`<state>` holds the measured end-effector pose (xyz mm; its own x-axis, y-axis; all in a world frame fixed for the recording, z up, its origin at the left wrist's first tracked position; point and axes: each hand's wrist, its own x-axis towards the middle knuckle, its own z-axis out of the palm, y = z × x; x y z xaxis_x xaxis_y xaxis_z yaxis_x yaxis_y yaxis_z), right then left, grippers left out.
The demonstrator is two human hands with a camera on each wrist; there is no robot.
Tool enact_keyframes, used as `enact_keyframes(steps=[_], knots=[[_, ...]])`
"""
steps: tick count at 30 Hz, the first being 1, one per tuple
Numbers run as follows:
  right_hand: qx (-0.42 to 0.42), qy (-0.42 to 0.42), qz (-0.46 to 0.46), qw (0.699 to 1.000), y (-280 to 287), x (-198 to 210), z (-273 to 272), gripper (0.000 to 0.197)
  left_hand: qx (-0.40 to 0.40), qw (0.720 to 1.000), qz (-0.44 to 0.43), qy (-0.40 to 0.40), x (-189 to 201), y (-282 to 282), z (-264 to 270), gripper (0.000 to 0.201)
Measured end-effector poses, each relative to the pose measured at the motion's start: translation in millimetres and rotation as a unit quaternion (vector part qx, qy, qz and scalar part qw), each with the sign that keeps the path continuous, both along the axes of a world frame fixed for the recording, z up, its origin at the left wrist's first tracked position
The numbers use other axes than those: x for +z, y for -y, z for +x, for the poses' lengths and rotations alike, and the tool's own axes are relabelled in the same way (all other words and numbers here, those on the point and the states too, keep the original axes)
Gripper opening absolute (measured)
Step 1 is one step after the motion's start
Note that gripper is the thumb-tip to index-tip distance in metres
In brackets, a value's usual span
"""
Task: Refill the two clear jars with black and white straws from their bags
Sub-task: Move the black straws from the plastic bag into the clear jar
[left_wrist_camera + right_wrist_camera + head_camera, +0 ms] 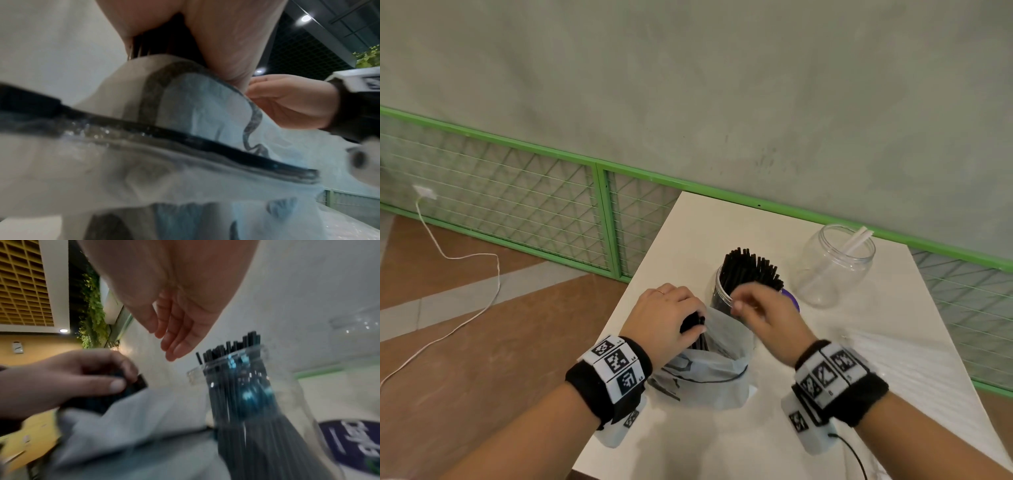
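Observation:
On the white table (722, 445) stands a clear jar (722, 294) packed with black straws (751, 270). In front of it a whitish plastic bag (715, 373) stands with its mouth up. My left hand (695, 323) reaches into that mouth and grips a bundle of black straws (692, 322), also seen in the right wrist view (139, 382). My right hand (738, 305) hovers at the bag's far rim beside the jar (246, 394), fingers (174, 350) straight and holding nothing. A second clear jar (835, 270) at the back right holds a couple of white straws (858, 241).
A purple lid (792, 299) lies behind my right hand, next to the black-straw jar. A faint clear bag of white straws (893, 356) seems to lie on the table's right side. The table's left edge drops to the floor, where a white cable (465, 274) runs. A green mesh fence (599, 219) stands behind.

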<state>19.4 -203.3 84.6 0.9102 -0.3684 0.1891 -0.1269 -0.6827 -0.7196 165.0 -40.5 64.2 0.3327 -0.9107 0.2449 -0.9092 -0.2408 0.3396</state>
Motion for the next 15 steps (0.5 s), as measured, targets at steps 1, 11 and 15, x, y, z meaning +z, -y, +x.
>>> enact_keyframes(steps=[1,11,15], knots=[[0.027,-0.038,0.011,0.999,-9,-7,-6,0.016,0.000,1.000,-0.001,-0.002,0,0,0,0.025],[0.028,-0.200,-0.204,0.958,-30,-22,-19,0.034,0.049,0.997,0.014,0.066,9,-20,-5,0.043],[0.014,-0.247,-0.179,0.952,-29,-22,-17,0.057,0.072,0.996,0.032,-0.048,4,-33,-7,0.079]])
